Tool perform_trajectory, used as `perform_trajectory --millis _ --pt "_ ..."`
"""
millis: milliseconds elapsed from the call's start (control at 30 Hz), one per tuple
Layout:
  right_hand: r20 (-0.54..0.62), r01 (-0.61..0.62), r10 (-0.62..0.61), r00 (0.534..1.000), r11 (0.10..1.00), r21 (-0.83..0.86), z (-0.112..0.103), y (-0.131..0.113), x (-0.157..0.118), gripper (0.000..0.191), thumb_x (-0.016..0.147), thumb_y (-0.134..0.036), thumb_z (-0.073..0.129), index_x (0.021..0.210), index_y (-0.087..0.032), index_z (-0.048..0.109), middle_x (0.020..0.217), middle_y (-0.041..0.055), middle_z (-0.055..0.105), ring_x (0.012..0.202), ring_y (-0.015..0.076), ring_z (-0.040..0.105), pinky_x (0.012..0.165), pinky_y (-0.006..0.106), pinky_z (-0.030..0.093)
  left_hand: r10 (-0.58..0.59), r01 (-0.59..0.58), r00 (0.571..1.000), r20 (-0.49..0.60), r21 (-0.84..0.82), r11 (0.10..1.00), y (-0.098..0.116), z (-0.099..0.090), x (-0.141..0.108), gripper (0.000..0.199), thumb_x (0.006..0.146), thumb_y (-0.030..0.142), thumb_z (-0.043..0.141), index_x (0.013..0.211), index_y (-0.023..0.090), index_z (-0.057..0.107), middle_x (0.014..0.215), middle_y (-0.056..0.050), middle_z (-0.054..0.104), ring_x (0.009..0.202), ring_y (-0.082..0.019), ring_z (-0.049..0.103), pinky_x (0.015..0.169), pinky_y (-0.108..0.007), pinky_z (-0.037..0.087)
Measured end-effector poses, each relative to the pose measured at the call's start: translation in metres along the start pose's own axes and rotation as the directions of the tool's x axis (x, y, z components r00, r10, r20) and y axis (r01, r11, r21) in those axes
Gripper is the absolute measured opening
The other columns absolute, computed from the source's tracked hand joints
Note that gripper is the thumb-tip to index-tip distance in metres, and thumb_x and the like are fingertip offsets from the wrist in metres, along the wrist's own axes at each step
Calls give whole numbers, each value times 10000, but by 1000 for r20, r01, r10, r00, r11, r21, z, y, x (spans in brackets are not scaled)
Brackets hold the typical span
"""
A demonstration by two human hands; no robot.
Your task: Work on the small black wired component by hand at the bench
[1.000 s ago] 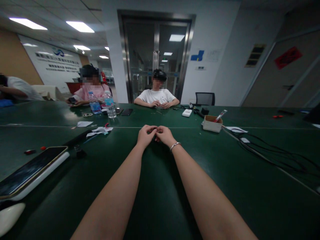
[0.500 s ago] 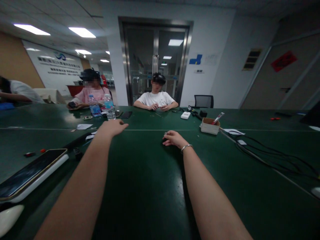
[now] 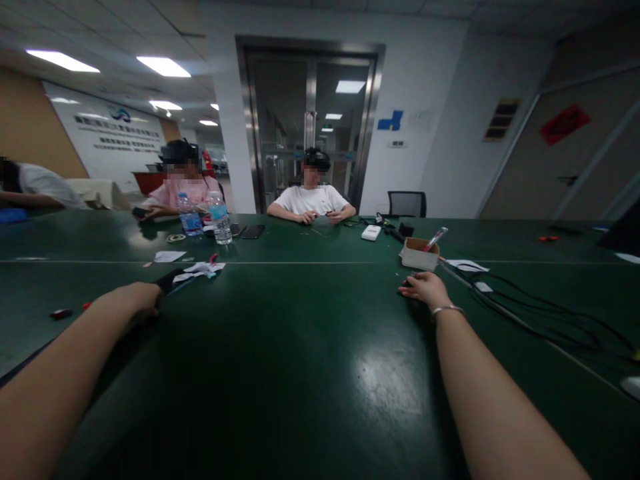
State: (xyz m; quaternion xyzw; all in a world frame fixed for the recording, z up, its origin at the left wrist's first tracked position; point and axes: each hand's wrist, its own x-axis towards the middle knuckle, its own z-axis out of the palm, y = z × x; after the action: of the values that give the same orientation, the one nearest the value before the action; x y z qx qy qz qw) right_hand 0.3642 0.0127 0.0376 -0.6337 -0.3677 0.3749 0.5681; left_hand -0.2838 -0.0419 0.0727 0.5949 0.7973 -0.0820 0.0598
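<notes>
My right hand [image 3: 426, 289] is low over the green table [image 3: 300, 373], its fingers closed round a small dark object [image 3: 407, 283]. Its exact kind is hidden by the fingers. A metal bangle [image 3: 447, 309] circles that wrist. On the left, my left hand [image 3: 140, 298] reaches down to the tabletop with its fingers curled. Something dark is at its fingertips, mostly covered by the hand. Just beyond it lie a long black object [image 3: 169, 279] and crumpled white papers [image 3: 200, 269].
A small open box [image 3: 420, 257] with a pen-like item stands beyond my right hand. Black cables [image 3: 530, 300] run along the right. Two water bottles [image 3: 220, 220] stand at the back left, near a dark phone [image 3: 253, 231]. A person [image 3: 313, 200] sits opposite.
My right hand has moved right with the small dark object, close to the box. My left hand has moved left and towards me, down to where a small black item stood.
</notes>
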Motion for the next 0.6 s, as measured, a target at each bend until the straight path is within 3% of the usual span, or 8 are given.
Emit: perform_trajectory --millis 33,200,367,467,600 --pt "-26 9 -9 1000 1000 4 -11 0 1 208 812 -67 595 962 -134 467 857 134 641 471 143 663 497 238 584 19 -20 999 26 41 999 3 -2 -3 160 530 257 710 684 238 672 824 -24 731 844 -230 630 808 -334 427" --pt "-174 20 -24 984 999 -28 -57 2 -2 238 761 -10 617 931 -138 510 897 194 659 574 210 701 531 274 599 85 -78 994 -69 96 992 37 -13 -19 145 646 288 673 779 240 706 957 -61 718 897 -233 623 774 -299 438" --pt "-206 26 -35 978 999 -44 -71 5 -4 210 743 -3 620 833 -161 515 802 155 669 525 183 678 497 249 584 229 -232 954 -192 7 973 103 -13 -20 98 645 284 683 721 226 703 870 -66 713 833 -232 640 745 -296 456" --pt "-228 5 -23 973 997 -75 -69 7 -4 190 729 -16 634 806 -151 524 729 128 661 476 163 649 478 240 566 350 -434 867 -354 -192 880 157 -2 -17 111 676 271 649 767 249 708 895 -59 718 874 -230 642 795 -294 455" --pt "-243 12 -61 968 981 -195 -72 2 -10 248 656 -93 728 853 -140 585 783 182 659 561 226 673 537 332 572 306 -583 796 -522 -527 618 228 19 -17 195 695 250 649 882 247 703 906 -75 711 887 -230 639 844 -321 454"
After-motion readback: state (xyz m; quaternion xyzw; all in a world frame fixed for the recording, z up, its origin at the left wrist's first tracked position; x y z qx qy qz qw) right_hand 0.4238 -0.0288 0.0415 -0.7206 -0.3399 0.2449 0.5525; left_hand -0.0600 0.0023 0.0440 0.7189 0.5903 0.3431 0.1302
